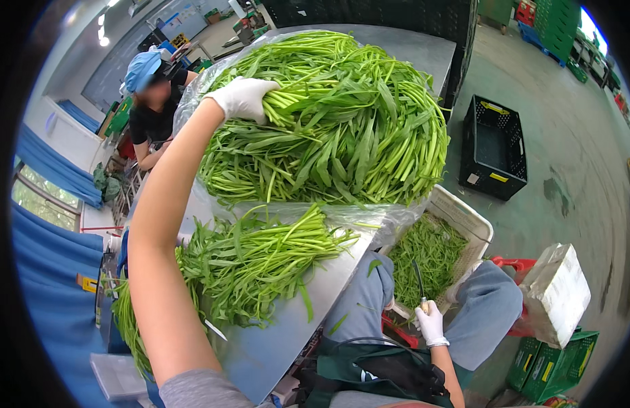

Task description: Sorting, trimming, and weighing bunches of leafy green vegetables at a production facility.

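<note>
My left hand (243, 99), in a white glove, is closed around a bunch of leafy green stems (284, 106) at the near left of a large heap of leafy greens (366, 117), probably water spinach. Clear plastic sheeting (396, 217) lies beneath the heap. In my gloved right hand (430, 324) is a knife with a wooden handle and a narrow, dark blade (418, 278), pointing away from me. Its blade is above a cream plastic crate (484, 232) of cut greens (427, 250) between my knees. A smaller pile of greens (274, 250) lies nearer me on the metal table (315, 306).
Beyond the table's left side sits a person (156, 107) in a blue cap. A black crate (493, 148) stands on the floor at right. Nearer are a whitish block (554, 296) on a red stool and green crates (554, 362). A pale pointed blade (215, 330) shows beside the smaller pile.
</note>
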Available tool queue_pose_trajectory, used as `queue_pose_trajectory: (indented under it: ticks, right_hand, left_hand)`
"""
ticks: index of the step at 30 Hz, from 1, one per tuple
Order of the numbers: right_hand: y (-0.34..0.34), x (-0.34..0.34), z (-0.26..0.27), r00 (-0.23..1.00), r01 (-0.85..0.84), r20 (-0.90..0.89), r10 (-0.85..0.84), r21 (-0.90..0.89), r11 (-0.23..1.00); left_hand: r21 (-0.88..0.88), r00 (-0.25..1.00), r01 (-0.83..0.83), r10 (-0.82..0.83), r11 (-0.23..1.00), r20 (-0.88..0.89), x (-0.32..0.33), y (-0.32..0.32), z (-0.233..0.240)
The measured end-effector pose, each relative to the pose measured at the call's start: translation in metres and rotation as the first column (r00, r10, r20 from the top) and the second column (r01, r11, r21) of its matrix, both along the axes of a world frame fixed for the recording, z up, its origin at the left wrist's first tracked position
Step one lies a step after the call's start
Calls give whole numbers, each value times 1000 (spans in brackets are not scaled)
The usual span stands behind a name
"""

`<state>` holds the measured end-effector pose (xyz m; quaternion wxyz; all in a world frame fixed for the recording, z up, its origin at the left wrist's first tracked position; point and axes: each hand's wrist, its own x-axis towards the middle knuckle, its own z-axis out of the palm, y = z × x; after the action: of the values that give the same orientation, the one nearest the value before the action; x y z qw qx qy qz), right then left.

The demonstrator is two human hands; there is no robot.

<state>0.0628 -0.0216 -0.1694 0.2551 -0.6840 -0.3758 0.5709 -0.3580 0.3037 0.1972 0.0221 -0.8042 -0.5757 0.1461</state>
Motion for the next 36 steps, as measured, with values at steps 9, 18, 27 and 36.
queue_pose_trajectory:
  ticks: [9,18,27,36]
  right_hand:
    - [-4,3,-8,1000,-9,2,9,46,999]
    - [-7,4,-10,1000,22,-15,-21,48,999]
    - [40,-34,56,909,236,-406,-94,316,919]
    - [221,-170,249,880,-41,-241,409,819,572]
  left_hand:
    - [216,986,79,-109,973,129,-28,-3,22]
    - [206,877,-139,24,969,480,-74,-20,40]
    - [288,803,-114,-82,951,590,-83,-36,31]
    - [254,761,-96,-94,962,643,-90,-33,15]
